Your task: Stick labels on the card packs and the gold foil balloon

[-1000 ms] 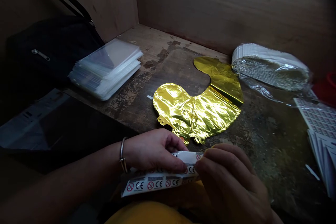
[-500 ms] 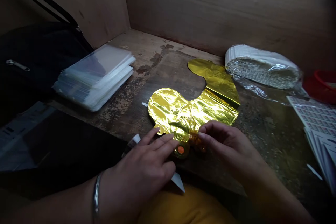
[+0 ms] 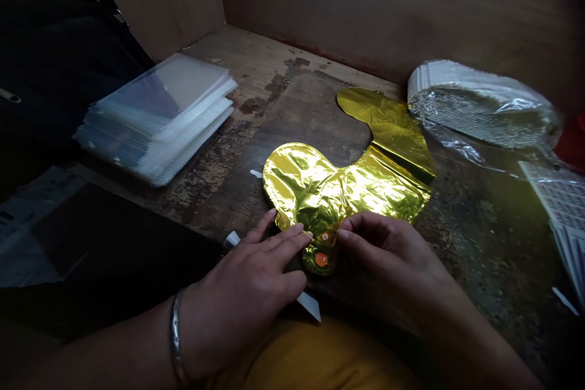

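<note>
A gold foil balloon lies crumpled on the worn wooden table, with a small orange dot on its lower tab. My right hand pinches the foil near that tab between fingers and thumb. My left hand lies flat beside it, fingertips on the balloon's lower edge. A white printed strip passes under my left palm, and its other end shows beyond my fingers. Most of the strip is hidden.
A stack of clear plastic sleeves lies at left, before a black bag. A plastic-wrapped bundle of folded foil and printed label sheets lie at right. Wooden walls stand behind the table. A red object sits at the right edge.
The printed strip, held in both hands a second ago, now lies under my left palm. Both hands have moved onto the balloon's lower end, and the tab with the orange dot now shows.
</note>
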Motion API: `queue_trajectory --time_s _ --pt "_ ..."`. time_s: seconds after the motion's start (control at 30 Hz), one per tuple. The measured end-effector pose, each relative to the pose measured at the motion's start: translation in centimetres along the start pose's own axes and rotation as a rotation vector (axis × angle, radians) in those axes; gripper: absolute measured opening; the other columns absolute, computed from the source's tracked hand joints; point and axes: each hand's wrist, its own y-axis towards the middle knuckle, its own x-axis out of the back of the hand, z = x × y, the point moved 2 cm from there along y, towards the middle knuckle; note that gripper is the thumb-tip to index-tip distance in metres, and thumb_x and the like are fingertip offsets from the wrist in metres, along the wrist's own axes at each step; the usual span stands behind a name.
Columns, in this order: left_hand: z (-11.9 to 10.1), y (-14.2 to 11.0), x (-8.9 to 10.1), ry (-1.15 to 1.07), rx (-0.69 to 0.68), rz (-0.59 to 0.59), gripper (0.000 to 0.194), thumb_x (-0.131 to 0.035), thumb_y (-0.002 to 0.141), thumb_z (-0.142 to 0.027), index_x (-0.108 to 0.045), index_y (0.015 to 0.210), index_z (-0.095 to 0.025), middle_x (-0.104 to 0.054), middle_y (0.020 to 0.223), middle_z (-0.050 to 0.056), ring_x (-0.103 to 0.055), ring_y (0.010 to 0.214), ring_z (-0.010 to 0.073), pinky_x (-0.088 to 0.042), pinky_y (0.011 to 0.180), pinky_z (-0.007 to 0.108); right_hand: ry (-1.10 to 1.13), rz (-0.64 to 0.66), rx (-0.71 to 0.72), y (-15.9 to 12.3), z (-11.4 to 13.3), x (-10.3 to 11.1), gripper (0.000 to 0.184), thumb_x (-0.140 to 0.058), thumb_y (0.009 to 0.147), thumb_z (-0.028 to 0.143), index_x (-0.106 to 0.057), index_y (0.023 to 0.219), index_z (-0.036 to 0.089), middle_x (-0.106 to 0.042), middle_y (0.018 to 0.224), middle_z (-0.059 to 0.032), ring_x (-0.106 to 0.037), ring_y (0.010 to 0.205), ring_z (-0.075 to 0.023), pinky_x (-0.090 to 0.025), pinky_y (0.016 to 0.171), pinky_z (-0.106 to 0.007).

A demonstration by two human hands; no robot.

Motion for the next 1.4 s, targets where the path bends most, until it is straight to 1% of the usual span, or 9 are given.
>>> queue_trajectory --time_s 0.27,0.47,0.57,0.67,0.77,0.87,0.97,1.03,1.4 --pt "0.2 0.1 0.0 0.011 -0.013 0.000 0.012 -0.050 0.092 -0.016 -0.058 0.083 -0.019 -0.049 0.141 0.011 -0.039 0.136 0.0223 -0.009 0.118 0.049 -0.060 0.005 0.000 0.4 -0.2 -0.5 0.024 -0.064 0.080 0.039 -0.060 0.075 0.016 -0.058 0.067 -0.0009 -0.049 0.061 -0.0121 -0.041 0.054 -0.025" --pt "0.1 0.0 0.2 0.007 -0.023 0.007 0.013 -0.048 0.092 -0.016 -0.060 0.088 -0.019 -0.049 0.141 0.012 -0.039 0.136 0.0219 -0.010 0.118 0.048 -0.156 -0.018 0.014 1.0 -0.7 -0.5 0.023 -0.064 0.080 0.039 -0.062 0.077 0.017 -0.060 0.069 -0.0011 -0.051 0.063 -0.0132 -0.042 0.056 -0.026" --pt "0.1 -0.1 0.2 0.005 -0.031 0.000 0.013 -0.049 0.092 -0.016 -0.060 0.087 -0.019 -0.050 0.140 0.012 -0.039 0.135 0.0221 -0.010 0.118 0.048 -0.177 -0.027 0.029 1.1 -0.8 -0.6 0.023 -0.063 0.081 0.039 -0.062 0.078 0.016 -0.061 0.070 -0.0018 -0.053 0.064 -0.0140 -0.044 0.058 -0.027" --pt "0.1 -0.1 0.1 0.000 -0.032 0.010 0.011 -0.051 0.091 -0.016 -0.060 0.085 -0.018 -0.049 0.140 0.012 -0.039 0.135 0.0233 -0.010 0.117 0.050 -0.149 -0.018 0.016 0.9 -0.6 -0.6 0.023 -0.064 0.080 0.039 -0.061 0.077 0.016 -0.060 0.069 -0.0013 -0.051 0.063 -0.0132 -0.043 0.056 -0.026" --pt "0.2 0.1 0.1 0.002 -0.028 0.020 0.010 -0.051 0.090 -0.016 -0.060 0.085 -0.018 -0.050 0.139 0.013 -0.040 0.135 0.0238 -0.009 0.117 0.051 -0.052 -0.005 -0.010 0.7 -0.3 -0.5 0.024 -0.066 0.079 0.040 -0.061 0.077 0.016 -0.057 0.068 -0.0003 -0.050 0.061 -0.0117 -0.041 0.054 -0.024" --pt "0.2 0.1 0.2 0.007 -0.026 0.015 0.010 -0.052 0.091 -0.017 -0.061 0.087 -0.019 -0.051 0.139 0.012 -0.041 0.134 0.0235 -0.009 0.117 0.050 0.016 0.017 0.011 0.6 -0.1 -0.2 0.025 -0.066 0.079 0.040 -0.061 0.078 0.016 -0.056 0.069 0.0002 -0.048 0.061 -0.0106 -0.039 0.054 -0.022" --pt "0.2 0.1 0.1 0.013 -0.023 0.021 0.010 -0.052 0.091 -0.017 -0.061 0.087 -0.020 -0.050 0.140 0.012 -0.041 0.134 0.0238 -0.008 0.117 0.051 -0.010 0.043 0.053 0.6 -0.2 -0.1 0.023 -0.066 0.080 0.038 -0.061 0.078 0.016 -0.058 0.072 -0.0009 -0.050 0.065 -0.0123 -0.042 0.058 -0.024" --pt "0.2 0.1 0.1 0.019 -0.023 0.020 0.010 -0.052 0.091 -0.017 -0.061 0.086 -0.019 -0.050 0.139 0.011 -0.041 0.134 0.0237 -0.008 0.117 0.051 -0.021 0.051 0.057 0.6 -0.3 -0.2 0.021 -0.065 0.081 0.037 -0.061 0.079 0.016 -0.059 0.074 -0.0015 -0.051 0.068 -0.0134 -0.044 0.060 -0.025" --pt "0.2 0.1 0.2 0.021 -0.025 0.003 0.010 -0.053 0.090 -0.017 -0.062 0.086 -0.019 -0.050 0.139 0.012 -0.042 0.133 0.0240 -0.008 0.117 0.051 -0.099 0.048 0.051 0.9 -0.2 -0.5 0.020 -0.063 0.082 0.036 -0.062 0.081 0.015 -0.061 0.075 -0.0021 -0.052 0.068 -0.0137 -0.044 0.062 -0.026"
